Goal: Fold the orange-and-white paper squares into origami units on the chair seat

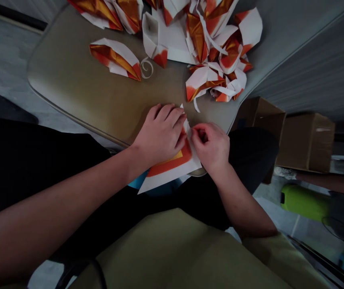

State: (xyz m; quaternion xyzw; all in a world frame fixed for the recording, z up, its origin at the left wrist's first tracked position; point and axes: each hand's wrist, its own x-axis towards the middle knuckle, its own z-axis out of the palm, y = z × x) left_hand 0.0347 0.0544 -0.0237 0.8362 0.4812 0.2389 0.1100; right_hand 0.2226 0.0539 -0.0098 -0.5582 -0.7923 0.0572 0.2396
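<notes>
Illumination is dim and diffuse; the tan surface (69,76) shows a soft sheen; the black trousers (33,160) lose detail; peripheral areas appear stretched and blurred.

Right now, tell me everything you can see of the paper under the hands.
The paper looks like thin sheet, with a white border, a red-orange band and a gold patch partly covered. It lies at a slant on the brownish surface, its pointed near-left corner jutting past the near edge. The left hand rests over it; the right hand's fingertips are at its right edge, apparently pinching it. A narrow white tip shows beyond the left fingers. Folds underneath are hidden.
</notes>
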